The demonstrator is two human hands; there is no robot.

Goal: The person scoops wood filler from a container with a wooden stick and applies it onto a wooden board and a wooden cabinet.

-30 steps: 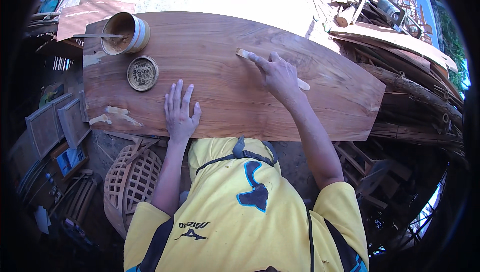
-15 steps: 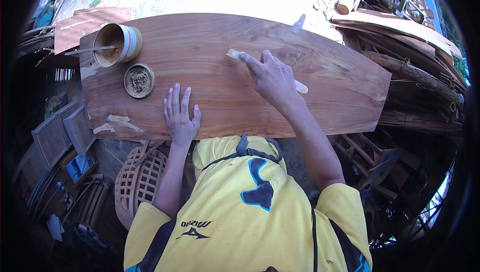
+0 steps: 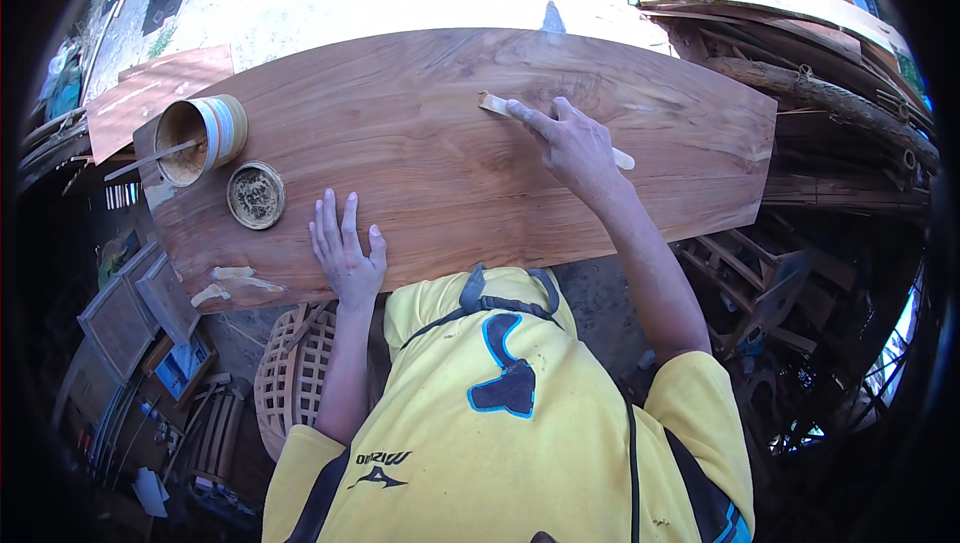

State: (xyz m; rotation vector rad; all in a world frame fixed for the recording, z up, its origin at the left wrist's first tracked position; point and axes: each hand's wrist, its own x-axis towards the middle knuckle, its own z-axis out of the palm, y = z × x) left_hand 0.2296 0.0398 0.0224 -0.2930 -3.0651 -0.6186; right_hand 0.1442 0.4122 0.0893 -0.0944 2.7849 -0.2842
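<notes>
1. The right hand [image 3: 580,148] grips a pale-handled scraper [image 3: 492,102], index finger stretched along it; the other fingers curl under the palm, so the thumb and most of the grip are hidden.
2. The scraper's tip pokes out beyond that index fingertip, with brownish matter on it; whether its edge touches the wooden board [image 3: 430,153] is hard to make out. Its handle end shows on the other side of the hand, the middle being covered.
3. The left hand [image 3: 345,253] lies palm down on the board, fingers loosely spread and holding nothing; the underside is out of sight.
4. Left of those left fingertips, and a little beyond them, sits a round shallow lid [image 3: 256,195], its dark, mottled inside too small to read clearly.
5. Farther out past the lid, a striped tin [image 3: 222,128] lies tilted, mouth toward the left; a flat stick [image 3: 150,158] juts from it, its inner end lost inside.
6. Left of the left wrist, pale smears [image 3: 235,275] mark the board. Below them a lattice piece [image 3: 290,368] is partly hidden by the forearm.
</notes>
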